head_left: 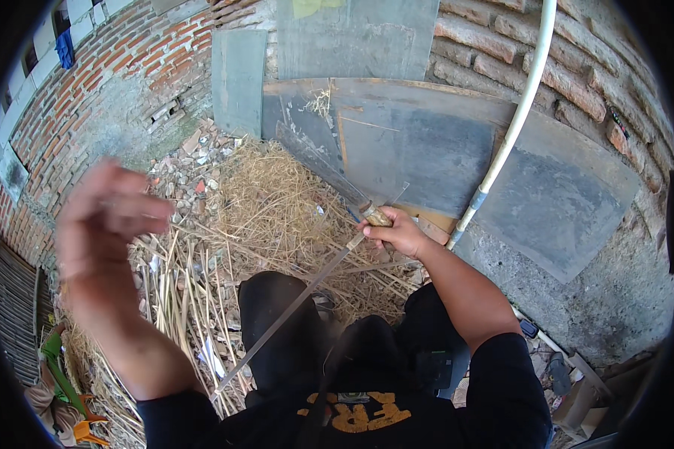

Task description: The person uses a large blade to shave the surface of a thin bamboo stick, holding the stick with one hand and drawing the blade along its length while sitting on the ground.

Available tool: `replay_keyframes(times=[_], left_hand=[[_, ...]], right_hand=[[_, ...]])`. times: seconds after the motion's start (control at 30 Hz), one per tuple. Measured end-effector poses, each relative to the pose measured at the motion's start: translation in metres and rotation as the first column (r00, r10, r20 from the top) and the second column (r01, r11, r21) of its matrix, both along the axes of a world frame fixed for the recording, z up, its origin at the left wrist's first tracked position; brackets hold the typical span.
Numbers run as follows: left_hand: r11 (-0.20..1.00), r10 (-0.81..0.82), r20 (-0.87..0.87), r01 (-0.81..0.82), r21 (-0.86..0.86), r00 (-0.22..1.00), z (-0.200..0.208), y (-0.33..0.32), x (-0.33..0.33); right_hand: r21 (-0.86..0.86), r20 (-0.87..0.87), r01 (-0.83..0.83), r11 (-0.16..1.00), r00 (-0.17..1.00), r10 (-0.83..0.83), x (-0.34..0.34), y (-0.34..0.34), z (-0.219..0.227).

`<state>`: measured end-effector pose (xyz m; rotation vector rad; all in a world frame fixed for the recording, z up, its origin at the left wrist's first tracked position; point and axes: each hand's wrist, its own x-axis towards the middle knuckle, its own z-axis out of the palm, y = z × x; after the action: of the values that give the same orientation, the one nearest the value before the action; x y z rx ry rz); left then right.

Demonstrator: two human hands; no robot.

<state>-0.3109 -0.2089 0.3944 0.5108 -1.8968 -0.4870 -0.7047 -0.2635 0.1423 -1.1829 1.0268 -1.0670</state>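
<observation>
My right hand [397,232] is closed around the worn wooden handle [378,216] of what looks like a machete, whose dark blade [314,159] seems to point up and away to the left. From just under those fingers a long, narrow grey-brown strip [296,303] slants down past my left knee; whether the hand grips it too, I cannot tell. Raised at the left, my left hand [116,206] is smeared by motion, its fingers unclear, with nothing visible in it. Beneath and ahead lie a heap of dry straw [273,198] and loose thin sticks [183,292].
Grey sheets [442,146] lean on the brick wall ahead, and a pale pipe [513,127] runs down at the right. Broken rubble [198,146] covers the ground by the left brick wall [112,90]. A green and orange object [61,367] stands at the lower left.
</observation>
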Motion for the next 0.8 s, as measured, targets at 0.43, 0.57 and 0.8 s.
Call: replay_keyframes(times=[0.43,0.57,0.8], left_hand=[[0.922,0.277,0.326,-0.155,-0.354,0.904,0.055,0.012,0.012],[0.919,0.308,0.350,-0.180,-0.352,0.885,0.053,0.014,0.015],[0.924,0.294,0.385,-0.157,-0.349,0.875,0.050,0.011,0.006]], right_hand=[[0.057,-0.033,0.003,0.998,0.999,-0.001,0.010,-0.005,0.000],[0.023,-0.060,-0.019,1.000,0.998,0.020,0.018,-0.008,0.003],[0.036,-0.036,-0.017,0.999,0.999,0.019,0.009,-0.004,0.008]])
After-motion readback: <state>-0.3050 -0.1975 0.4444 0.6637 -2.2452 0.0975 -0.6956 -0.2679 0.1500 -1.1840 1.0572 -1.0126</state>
